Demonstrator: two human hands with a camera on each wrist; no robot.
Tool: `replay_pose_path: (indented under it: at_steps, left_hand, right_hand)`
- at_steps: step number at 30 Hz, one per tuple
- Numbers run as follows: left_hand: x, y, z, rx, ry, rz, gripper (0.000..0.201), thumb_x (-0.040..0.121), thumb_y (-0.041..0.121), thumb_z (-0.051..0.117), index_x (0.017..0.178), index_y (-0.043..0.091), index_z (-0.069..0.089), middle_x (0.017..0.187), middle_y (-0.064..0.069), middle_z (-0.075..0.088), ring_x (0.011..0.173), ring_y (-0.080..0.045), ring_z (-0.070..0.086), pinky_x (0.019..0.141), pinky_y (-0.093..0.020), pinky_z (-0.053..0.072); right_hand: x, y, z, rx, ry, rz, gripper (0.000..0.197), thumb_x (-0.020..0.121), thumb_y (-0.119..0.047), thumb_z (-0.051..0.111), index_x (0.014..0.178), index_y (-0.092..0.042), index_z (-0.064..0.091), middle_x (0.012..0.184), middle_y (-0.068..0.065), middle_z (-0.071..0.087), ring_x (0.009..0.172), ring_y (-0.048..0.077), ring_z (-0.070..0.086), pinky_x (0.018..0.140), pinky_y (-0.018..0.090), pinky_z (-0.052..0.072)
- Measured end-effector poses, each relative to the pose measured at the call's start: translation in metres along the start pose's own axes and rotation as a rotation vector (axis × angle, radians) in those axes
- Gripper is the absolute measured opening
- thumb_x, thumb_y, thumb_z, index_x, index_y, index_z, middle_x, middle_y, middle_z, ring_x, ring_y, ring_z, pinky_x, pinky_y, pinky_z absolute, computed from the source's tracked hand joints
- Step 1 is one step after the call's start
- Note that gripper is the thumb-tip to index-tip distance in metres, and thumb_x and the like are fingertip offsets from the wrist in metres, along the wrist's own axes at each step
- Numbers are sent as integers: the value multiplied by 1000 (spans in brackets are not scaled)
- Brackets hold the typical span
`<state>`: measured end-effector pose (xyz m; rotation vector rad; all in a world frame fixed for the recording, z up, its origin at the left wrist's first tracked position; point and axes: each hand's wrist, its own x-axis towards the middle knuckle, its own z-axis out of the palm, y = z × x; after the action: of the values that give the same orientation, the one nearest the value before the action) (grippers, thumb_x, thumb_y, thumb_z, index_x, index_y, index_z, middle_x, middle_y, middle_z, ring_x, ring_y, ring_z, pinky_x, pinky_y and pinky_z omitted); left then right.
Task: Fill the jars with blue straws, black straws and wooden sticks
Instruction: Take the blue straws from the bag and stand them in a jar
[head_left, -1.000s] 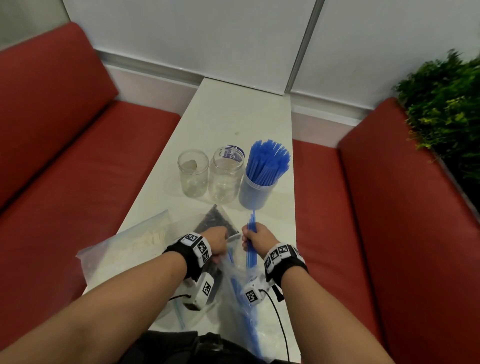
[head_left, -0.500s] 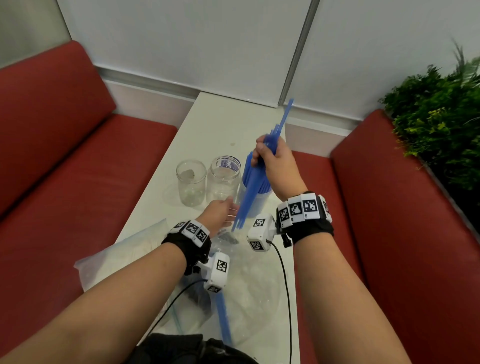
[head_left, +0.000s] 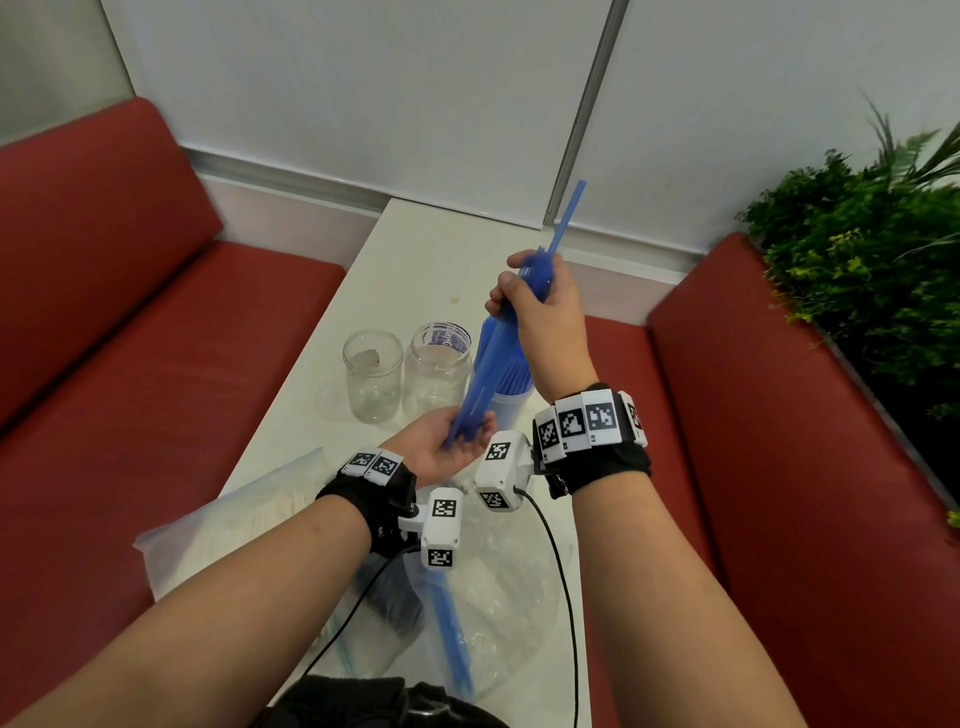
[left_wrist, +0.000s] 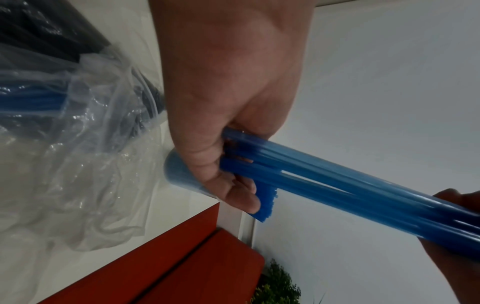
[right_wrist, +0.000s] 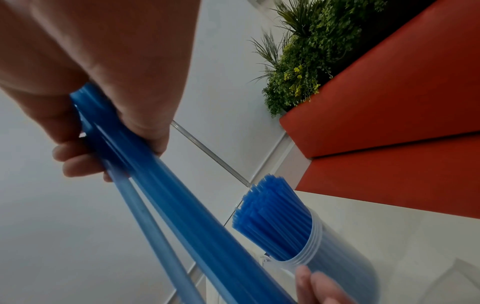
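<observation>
My right hand (head_left: 524, 299) grips a bundle of blue straws (head_left: 467, 410) near its upper end and holds it tilted above the table (head_left: 426, 249). The bundle's lower ends butt into the cupped palm of my left hand (head_left: 447, 447), whose fingers lie loosely under them. Behind the bundle stand two empty clear jars (head_left: 373, 374) (head_left: 441, 364) and a third jar (right_wrist: 319, 253), packed with blue straws (right_wrist: 270, 209) and half hidden in the head view. The wrist views show the same bundle (left_wrist: 337, 185) (right_wrist: 168, 185).
Clear plastic bags lie at the near end of the table: one with blue straws (head_left: 452, 639), one with black straws (head_left: 395, 597), one with pale wooden sticks (head_left: 249, 519). Red benches (head_left: 156, 364) flank the narrow table, and a green plant (head_left: 857, 249) stands at the right.
My right hand pulled a bundle of blue straws from the bag and raised it in front of the jars. My left hand let go of the bag and came under the bundle's lower ends.
</observation>
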<state>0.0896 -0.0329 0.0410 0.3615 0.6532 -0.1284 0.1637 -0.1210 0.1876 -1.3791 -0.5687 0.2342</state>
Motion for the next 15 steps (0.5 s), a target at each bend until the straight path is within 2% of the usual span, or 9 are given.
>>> replay_pose_path:
  at_steps: [4, 6, 8, 11, 13, 15]
  left_hand:
    - [0, 0, 1, -42, -24, -8, 43, 98, 11, 50, 68, -12, 72, 77, -17, 68, 69, -24, 68, 70, -32, 61]
    - [0, 0, 3, -41, -9, -6, 40, 98, 13, 51, 73, -11, 71, 75, -16, 68, 63, -24, 68, 65, -33, 62]
    - [0, 0, 4, -50, 11, -10, 31, 98, 12, 51, 82, -9, 66, 74, -15, 66, 59, -24, 66, 55, -33, 61]
    - [1, 3, 4, -3, 31, -48, 29, 98, 18, 51, 83, -3, 64, 66, -10, 62, 47, -18, 62, 39, -24, 52]
    - [1, 6, 2, 83, 40, -75, 30, 97, 23, 53, 76, 4, 64, 59, -4, 57, 39, -11, 54, 31, -17, 41]
    - [2, 9, 1, 116, 31, -115, 26, 95, 24, 54, 75, 9, 61, 58, -1, 54, 37, -7, 49, 28, -14, 32]
  right_hand:
    - [-3, 2, -1, -6, -21, 11, 12, 96, -6, 62, 102, -15, 58, 79, 7, 60, 69, 19, 61, 76, 35, 55]
    - [-5, 3, -3, -28, -40, 14, 14, 93, -11, 67, 102, -18, 59, 78, 6, 61, 68, 18, 62, 77, 36, 56]
    - [-5, 4, -5, -39, -57, 28, 16, 91, -18, 72, 102, -21, 60, 77, 7, 63, 69, 18, 64, 75, 35, 57]
    - [-3, 6, -8, -5, -86, 75, 15, 89, -21, 75, 97, -19, 61, 69, 4, 61, 65, 21, 61, 72, 38, 54]
    - [-1, 7, -9, 7, -113, 103, 14, 90, -21, 75, 85, -18, 62, 64, 2, 56, 62, 22, 57, 72, 40, 51]
    - [2, 7, -11, -30, -120, 125, 26, 90, -24, 75, 70, -20, 59, 64, 3, 56, 63, 23, 57, 72, 38, 51]
